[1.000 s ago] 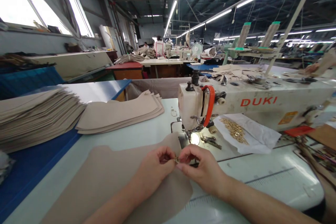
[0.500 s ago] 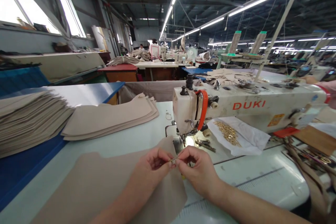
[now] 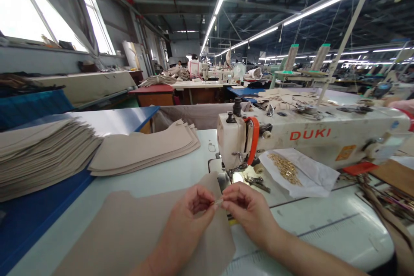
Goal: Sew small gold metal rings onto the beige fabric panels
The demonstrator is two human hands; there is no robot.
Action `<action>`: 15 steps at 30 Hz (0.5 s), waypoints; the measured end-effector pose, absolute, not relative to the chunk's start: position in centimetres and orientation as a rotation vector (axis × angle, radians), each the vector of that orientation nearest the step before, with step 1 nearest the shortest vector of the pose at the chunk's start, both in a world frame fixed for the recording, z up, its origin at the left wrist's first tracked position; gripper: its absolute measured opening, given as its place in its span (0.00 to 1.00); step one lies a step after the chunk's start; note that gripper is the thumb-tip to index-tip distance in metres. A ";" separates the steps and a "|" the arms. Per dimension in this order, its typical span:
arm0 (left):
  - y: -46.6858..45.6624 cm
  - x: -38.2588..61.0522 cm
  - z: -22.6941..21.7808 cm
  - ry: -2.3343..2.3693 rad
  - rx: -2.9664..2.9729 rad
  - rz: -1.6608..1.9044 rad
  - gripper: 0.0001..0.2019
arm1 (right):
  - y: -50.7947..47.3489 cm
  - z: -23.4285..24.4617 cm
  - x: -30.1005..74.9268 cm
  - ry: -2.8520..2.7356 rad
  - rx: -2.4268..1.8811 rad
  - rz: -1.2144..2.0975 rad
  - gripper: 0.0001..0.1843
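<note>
My left hand (image 3: pixel 190 222) and my right hand (image 3: pixel 254 213) meet fingertip to fingertip in front of the sewing machine (image 3: pixel 235 140). Both pinch a small, thin, pale piece (image 3: pixel 218 202), too small and partly covered to name. Beneath my left hand a large beige fabric panel (image 3: pixel 136 224) lies flat on the table, its far tip reaching the needle area. Just beyond my right hand rests a small metal clip-like tool (image 3: pixel 258 182). Gold-coloured metal hardware (image 3: pixel 284 168) is heaped on a white paper sheet (image 3: pixel 318 177) to the right.
Cut panels (image 3: pixel 145 148) lie stacked on the left of the pale table (image 3: pixel 174 181), beside a taller stack (image 3: pixel 42 155) on a blue surface. Thread cones (image 3: pixel 291 59) stand behind the machine. Brown straps (image 3: pixel 384 211) hang at the right edge.
The view has turned a little, so the surroundings appear slightly farther right and lower. Both hands keep their pinch on the small piece, which now shows as a thin sliver between the fingertips.
</note>
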State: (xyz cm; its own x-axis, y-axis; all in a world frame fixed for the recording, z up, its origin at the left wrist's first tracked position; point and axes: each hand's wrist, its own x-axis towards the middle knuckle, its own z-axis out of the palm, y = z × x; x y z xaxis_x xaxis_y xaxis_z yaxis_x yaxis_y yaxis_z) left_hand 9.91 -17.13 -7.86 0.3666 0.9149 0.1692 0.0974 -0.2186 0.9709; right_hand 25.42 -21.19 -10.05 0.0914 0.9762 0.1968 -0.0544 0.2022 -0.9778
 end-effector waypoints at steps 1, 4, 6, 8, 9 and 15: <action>-17.1 9.9 -7.9 0.928 1.604 0.999 0.05 | -21.2 -10.1 25.5 -1.193 -1.065 1.033 0.05; -17.0 9.8 -8.0 0.936 1.603 0.976 0.05 | -21.3 -10.0 25.8 -1.244 -1.127 1.006 0.02; -17.0 9.8 -8.0 0.944 1.604 0.963 0.05 | -21.3 -9.8 25.9 -1.283 -1.152 0.995 0.04; -17.0 9.8 -8.0 0.957 1.605 0.955 0.05 | -21.4 -9.6 25.9 -1.352 -1.179 0.953 0.04; -17.0 9.8 -8.0 0.960 1.605 0.951 0.05 | -21.4 -9.4 25.9 -1.400 -1.201 0.911 0.04; -16.9 9.8 -8.1 0.946 1.615 0.912 0.06 | -21.4 -8.9 26.0 -1.604 -1.296 0.720 0.06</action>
State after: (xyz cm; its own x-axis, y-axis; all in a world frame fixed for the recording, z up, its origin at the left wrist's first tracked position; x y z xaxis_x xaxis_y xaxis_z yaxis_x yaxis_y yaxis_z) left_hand 9.83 -16.95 -8.14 0.4070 0.9069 0.1094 0.1431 -0.1816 0.9729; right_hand 26.00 -21.37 -8.89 -0.0210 0.9560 0.2927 0.4172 0.2745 -0.8664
